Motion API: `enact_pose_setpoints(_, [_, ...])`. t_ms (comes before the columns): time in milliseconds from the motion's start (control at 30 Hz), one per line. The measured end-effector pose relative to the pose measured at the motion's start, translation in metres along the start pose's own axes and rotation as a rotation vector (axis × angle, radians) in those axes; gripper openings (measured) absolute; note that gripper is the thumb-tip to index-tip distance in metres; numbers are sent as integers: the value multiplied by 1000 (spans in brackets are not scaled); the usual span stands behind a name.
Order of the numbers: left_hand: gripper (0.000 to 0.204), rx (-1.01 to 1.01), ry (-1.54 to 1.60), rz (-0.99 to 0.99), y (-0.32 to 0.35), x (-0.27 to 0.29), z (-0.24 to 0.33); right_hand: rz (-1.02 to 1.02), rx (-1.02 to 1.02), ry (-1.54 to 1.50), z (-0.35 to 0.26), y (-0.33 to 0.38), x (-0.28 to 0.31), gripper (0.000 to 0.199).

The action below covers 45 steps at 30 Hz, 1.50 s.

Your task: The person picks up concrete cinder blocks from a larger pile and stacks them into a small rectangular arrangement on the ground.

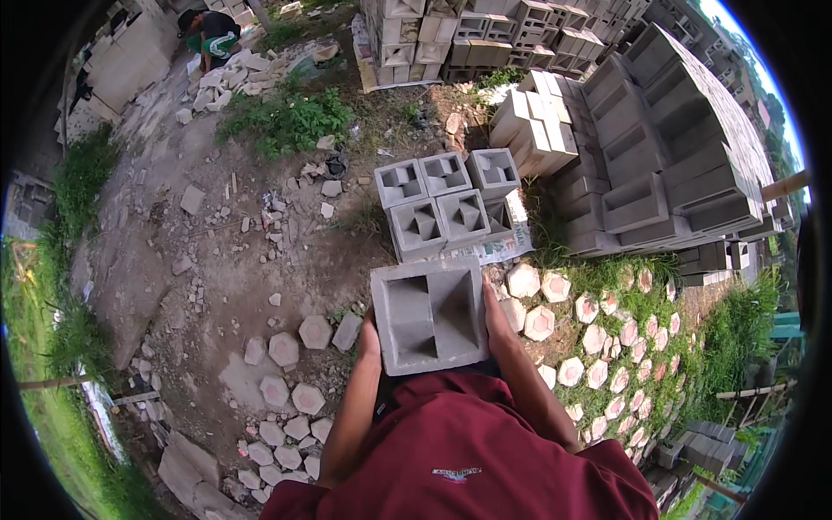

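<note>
I hold a grey concrete ventilation block (430, 314) against my chest, its square recesses facing up. My left hand (369, 328) grips its left side and my right hand (497, 316) grips its right side. Just ahead on the ground, several matching grey blocks (444, 201) lie side by side on a printed sheet (511, 247). My dark red shirt (468, 451) fills the lower middle of the view.
Tall stacks of concrete blocks (650, 156) stand at the right and far back. Hexagonal pavers (598, 347) lie in grass at the right, more pavers (286, 399) and rubble on bare dirt at the left. A person (208, 35) crouches far back left.
</note>
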State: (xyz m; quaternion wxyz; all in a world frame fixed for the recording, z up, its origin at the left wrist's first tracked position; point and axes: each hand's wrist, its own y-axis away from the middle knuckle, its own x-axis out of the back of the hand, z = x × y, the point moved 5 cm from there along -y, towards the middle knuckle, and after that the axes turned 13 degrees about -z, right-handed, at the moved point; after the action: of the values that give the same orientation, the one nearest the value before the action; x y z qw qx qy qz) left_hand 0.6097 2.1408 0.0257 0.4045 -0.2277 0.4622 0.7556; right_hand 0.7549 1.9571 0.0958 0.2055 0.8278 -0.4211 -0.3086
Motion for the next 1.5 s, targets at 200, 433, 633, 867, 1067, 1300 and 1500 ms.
enact_pose_setpoints(200, [48, 67, -48, 5, -84, -9, 56, -15, 5, -14, -47, -83, -19, 71])
enact_pose_setpoints(433, [46, -16, 42, 104, -219, 16, 87, -106, -100, -115, -67, -258, 4, 83])
enact_pose_setpoints(633, [39, 72, 176, 196, -325, 34, 111, 62, -287, 99, -86, -367, 13, 71])
enact_pose_setpoints(867, [38, 211, 155, 312, -438, 97, 117, 4, -202, 44, -40, -496, 31, 60])
enact_pose_setpoints(1067, [43, 314, 144, 338, -530, 171, 113, 4, -335, -10, 15, -595, 50, 73])
enact_pose_setpoints(1300, [43, 377, 178, 419, -607, 231, 104, 76, -345, 190, 1, -681, 36, 75])
enact_pose_setpoints(1500, [42, 385, 183, 442, -635, 250, 97, -21, -358, 104, 38, -715, 62, 68])
